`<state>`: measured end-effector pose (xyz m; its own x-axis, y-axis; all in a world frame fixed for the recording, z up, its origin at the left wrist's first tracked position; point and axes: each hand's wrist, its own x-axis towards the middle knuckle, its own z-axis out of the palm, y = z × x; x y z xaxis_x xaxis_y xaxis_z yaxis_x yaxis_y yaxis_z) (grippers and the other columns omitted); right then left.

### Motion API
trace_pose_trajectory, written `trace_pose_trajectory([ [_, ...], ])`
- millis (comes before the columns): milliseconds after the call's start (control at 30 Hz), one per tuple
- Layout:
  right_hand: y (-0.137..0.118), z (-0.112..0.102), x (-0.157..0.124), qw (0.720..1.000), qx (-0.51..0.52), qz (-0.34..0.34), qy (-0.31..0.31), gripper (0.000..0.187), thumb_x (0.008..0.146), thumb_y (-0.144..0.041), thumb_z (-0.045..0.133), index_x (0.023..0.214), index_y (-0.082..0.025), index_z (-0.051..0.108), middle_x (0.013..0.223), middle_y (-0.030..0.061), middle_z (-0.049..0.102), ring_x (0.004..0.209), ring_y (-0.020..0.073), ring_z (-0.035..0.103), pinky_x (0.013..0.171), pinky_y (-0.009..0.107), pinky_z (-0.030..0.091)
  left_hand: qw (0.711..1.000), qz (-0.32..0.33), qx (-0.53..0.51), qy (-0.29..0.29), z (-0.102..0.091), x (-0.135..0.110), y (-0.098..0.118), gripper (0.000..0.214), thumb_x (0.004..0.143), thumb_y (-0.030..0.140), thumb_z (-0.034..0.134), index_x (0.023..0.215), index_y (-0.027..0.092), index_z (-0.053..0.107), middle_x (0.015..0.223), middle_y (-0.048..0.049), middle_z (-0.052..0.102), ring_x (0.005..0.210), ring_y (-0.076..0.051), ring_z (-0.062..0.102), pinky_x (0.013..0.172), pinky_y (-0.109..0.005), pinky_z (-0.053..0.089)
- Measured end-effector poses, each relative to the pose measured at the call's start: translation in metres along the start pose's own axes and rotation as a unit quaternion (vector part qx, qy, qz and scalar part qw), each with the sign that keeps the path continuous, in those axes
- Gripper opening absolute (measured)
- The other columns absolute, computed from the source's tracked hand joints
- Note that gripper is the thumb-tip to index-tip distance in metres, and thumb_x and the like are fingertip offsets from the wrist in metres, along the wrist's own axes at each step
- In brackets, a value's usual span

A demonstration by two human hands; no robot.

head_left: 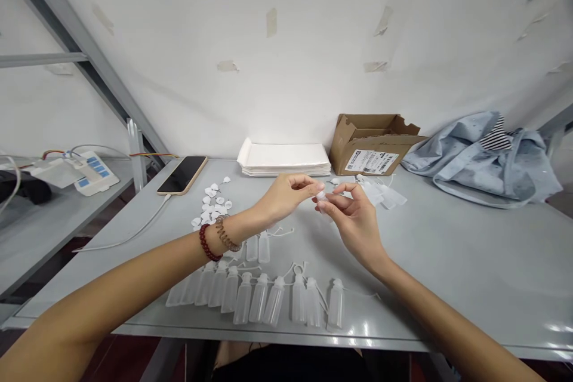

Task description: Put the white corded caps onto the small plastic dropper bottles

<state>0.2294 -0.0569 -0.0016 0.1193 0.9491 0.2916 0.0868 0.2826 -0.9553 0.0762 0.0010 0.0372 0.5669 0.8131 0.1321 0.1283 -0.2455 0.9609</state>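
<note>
Above the middle of the table, my left hand [286, 196] has thumb and fingertips closed on the top of a small translucent plastic bottle [321, 196]. My right hand [356, 215] grips the same bottle from the right, and its fingers hide most of the body. Below my hands, several similar bottles [244, 298] lie in a row along the front edge, some with thin white straps at their necks. Two more bottles [264, 248] lie beneath my left wrist. Small white caps [210, 192] are scattered left of that wrist.
Behind the right hand lie more clear plastic pieces [389, 196]. A cardboard box [371, 146], a stack of white envelopes [284, 159] and a light blue cloth bag [483, 161] stand along the wall. At left, a phone [182, 175] lies with its cable [138, 233] trailing across the table.
</note>
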Motion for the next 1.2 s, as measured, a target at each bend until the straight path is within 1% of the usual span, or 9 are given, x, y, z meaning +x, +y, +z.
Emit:
trace_pose_trajectory([
  [167,0.019,-0.005,0.003,0.949,-0.252,-0.188,-0.002,0.016,0.089,-0.031,0.054,0.096,-0.024,0.042,0.085,0.0049,0.069,0.073,0.0201,0.068,0.062,0.031,0.05,0.995,-0.044,0.081,-0.044,-0.012,0.003,0.007,0.023,0.081,0.035,0.064,0.074,0.013,0.072,0.071,-0.0035,0.068,0.07,-0.013,0.06,0.068,-0.026,0.046],
  [267,0.029,-0.007,0.007,0.895,-0.321,-0.307,-0.034,0.009,0.094,-0.028,0.044,0.102,-0.024,0.042,0.091,0.0078,0.067,0.078,0.0211,0.068,0.061,0.032,0.051,0.99,-0.109,0.078,-0.045,-0.013,0.004,0.01,0.027,0.079,0.035,0.066,0.069,0.01,0.069,0.058,-0.0033,0.063,0.056,-0.012,0.058,0.056,-0.025,0.047],
  [333,0.029,-0.009,0.008,0.887,-0.329,-0.322,-0.045,0.011,0.095,-0.028,0.041,0.105,-0.024,0.04,0.093,0.0084,0.066,0.078,0.0207,0.067,0.059,0.031,0.051,0.99,-0.127,0.05,-0.044,-0.012,0.005,0.007,0.024,0.079,0.032,0.067,0.071,0.01,0.069,0.06,-0.0039,0.064,0.055,-0.012,0.06,0.057,-0.025,0.049],
  [633,0.008,-0.011,0.012,0.996,-0.078,-0.032,-0.008,0.025,0.091,-0.047,0.044,0.096,-0.026,0.031,0.071,-0.0019,0.061,0.047,0.0106,0.047,0.045,0.024,0.037,0.993,0.077,0.075,-0.049,-0.001,0.0,0.0,0.009,0.076,0.02,0.07,0.071,0.014,0.069,0.067,-0.0008,0.065,0.063,-0.01,0.057,0.06,-0.022,0.045],
  [800,0.006,-0.01,0.017,0.973,0.06,0.213,-0.058,0.034,0.08,-0.051,0.055,0.087,-0.024,0.036,0.051,-0.0074,0.051,0.037,0.0061,0.033,0.039,0.018,0.02,0.946,0.238,0.205,-0.077,0.001,0.0,-0.002,0.007,0.082,0.016,0.063,0.081,0.016,0.071,0.086,-0.0044,0.069,0.075,-0.012,0.06,0.068,-0.024,0.044],
  [867,0.006,-0.009,0.018,0.968,0.065,0.233,-0.063,0.035,0.079,-0.051,0.057,0.086,-0.023,0.037,0.049,-0.0084,0.049,0.035,0.0052,0.032,0.039,0.018,0.019,0.953,0.205,0.21,-0.074,-0.001,0.002,-0.001,0.016,0.078,0.025,0.069,0.092,0.017,0.069,0.089,-0.0041,0.069,0.078,-0.014,0.06,0.069,-0.024,0.045],
  [967,0.005,-0.008,0.016,0.988,0.008,0.151,0.001,0.035,0.081,-0.054,0.052,0.09,-0.024,0.037,0.052,-0.0084,0.05,0.041,0.0093,0.044,0.04,0.019,0.03,0.971,0.077,0.223,-0.043,-0.003,0.005,0.004,0.035,0.079,0.049,0.064,0.082,0.014,0.067,0.07,-0.0017,0.063,0.063,-0.013,0.055,0.058,-0.024,0.041],
  [1100,0.005,-0.006,0.01,0.99,-0.124,0.018,0.065,0.029,0.086,-0.05,0.044,0.094,-0.023,0.038,0.058,-0.0048,0.055,0.049,0.0129,0.052,0.048,0.025,0.041,0.969,-0.087,0.183,-0.143,-0.001,0.006,0.007,0.059,0.088,0.063,0.038,0.061,0.014,0.058,0.049,0.0009,0.047,0.042,-0.009,0.041,0.043,-0.023,0.032],
  [1200,0.002,-0.006,0.009,0.989,-0.129,0.019,0.063,0.026,0.087,-0.047,0.044,0.095,-0.023,0.038,0.056,-0.0061,0.052,0.047,0.0117,0.049,0.048,0.025,0.04,0.969,-0.107,0.128,-0.183,0.002,0.004,0.006,0.052,0.088,0.059,0.042,0.066,0.015,0.057,0.054,0.0008,0.051,0.042,-0.008,0.043,0.042,-0.023,0.034],
])
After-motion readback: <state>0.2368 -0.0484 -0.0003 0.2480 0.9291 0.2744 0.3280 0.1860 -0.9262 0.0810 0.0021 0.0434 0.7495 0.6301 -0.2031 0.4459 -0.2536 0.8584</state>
